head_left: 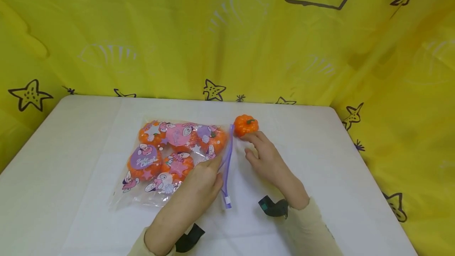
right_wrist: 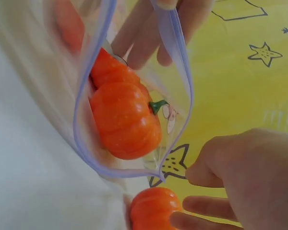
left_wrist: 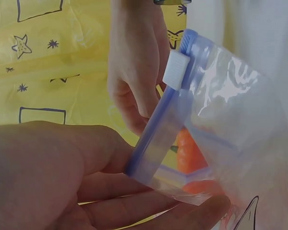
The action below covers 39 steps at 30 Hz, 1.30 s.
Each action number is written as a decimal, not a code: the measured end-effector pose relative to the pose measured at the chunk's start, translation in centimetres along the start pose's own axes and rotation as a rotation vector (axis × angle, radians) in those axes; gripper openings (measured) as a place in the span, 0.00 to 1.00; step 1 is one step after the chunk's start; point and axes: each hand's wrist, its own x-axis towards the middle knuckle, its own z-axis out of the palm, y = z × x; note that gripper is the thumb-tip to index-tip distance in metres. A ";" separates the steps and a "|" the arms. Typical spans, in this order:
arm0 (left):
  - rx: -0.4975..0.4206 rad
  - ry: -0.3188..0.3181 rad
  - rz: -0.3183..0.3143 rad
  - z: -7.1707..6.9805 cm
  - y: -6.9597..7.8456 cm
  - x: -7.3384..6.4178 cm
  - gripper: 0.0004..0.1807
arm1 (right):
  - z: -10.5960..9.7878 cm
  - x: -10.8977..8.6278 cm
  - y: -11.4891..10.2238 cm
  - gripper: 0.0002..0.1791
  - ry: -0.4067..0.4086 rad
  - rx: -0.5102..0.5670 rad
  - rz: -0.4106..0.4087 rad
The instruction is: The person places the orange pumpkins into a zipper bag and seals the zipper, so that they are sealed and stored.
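A clear zip bag (head_left: 142, 198) printed with pink and purple cartoon figures lies on the table, with several orange toy pumpkins (right_wrist: 125, 122) inside. Its purple zip edge (head_left: 227, 169) faces right, and the right wrist view shows the mouth spread apart. My left hand (head_left: 199, 185) pinches the bag near this edge, the thumb on the zip strip. Just beyond the mouth, a loose toy pumpkin (head_left: 244, 126) with a green stem sits on the table. My right hand (head_left: 270, 165) reaches to it, fingertips at its near side; whether they touch it I cannot tell.
The white table (head_left: 320, 149) is bordered at the back and sides by a yellow curtain (head_left: 170, 50) with stars and shells. A white zip slider (left_wrist: 176, 70) sits at the near end of the zip. Dark wrist mounts (head_left: 273, 207) stick out beside both wrists.
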 end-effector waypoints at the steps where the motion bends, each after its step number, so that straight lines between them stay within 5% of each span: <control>1: 0.000 0.001 0.002 0.0 0.0 0.0 0.29 | -0.1 0.1 0.1 0.17 0.010 -0.007 0.002; 19: -0.017 0.025 0.034 0.1 -0.1 0.1 0.28 | -0.9 3.1 1.1 0.22 0.172 -0.138 -0.024; 30: -0.011 -0.001 0.016 -0.1 -0.1 0.2 0.26 | -0.5 4.9 1.5 0.31 0.042 -0.193 0.113; 39: -0.039 -0.013 -0.003 0.0 -0.1 0.1 0.28 | 0.0 6.1 1.6 0.33 -0.063 -0.283 0.138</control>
